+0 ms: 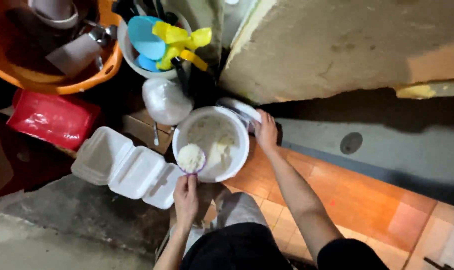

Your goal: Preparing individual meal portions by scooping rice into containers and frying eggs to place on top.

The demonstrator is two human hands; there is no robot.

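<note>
Left hand (185,196) grips the handle of a small purple-rimmed scoop (191,158), fingers closed around it. Scoop is heaped with white rice, sits at the near-left rim of the white pot (237,131), overlapping the rim. Right hand (266,132) is on the pot's far-right edge, fingers curled over the rim next to a white lid-like piece (242,107) just behind the pot; whether it grips the rim or only steadies it, can't tell.

Pot: round, white, standing on the floor, more rice stuck to its inside wall and bottom, mostly right of centre.

Left of pot, touching or nearly touching it: open white foam clamshell box (124,165), hinged flat, compartments look unfilled, no rice visible in them. Scoop is between pot and box, closer to pot.

Behind pot: knotted clear plastic bag (164,100) with something pale inside. Further back, white bowl (132,57) holding blue and yellow plastic utensils. Top left: orange basin (62,85) with metal items and a pale container inside. Below it a red plastic bag (52,117).

Floor: orange-brown tiles (357,200) under the right arm, rough grey concrete on the left. Large concrete slab (347,45) top right, round drain cap (351,143) in the grey strip beyond the tiles.

Person's knees and dark clothing at bottom centre, crouched over the pot.
</note>
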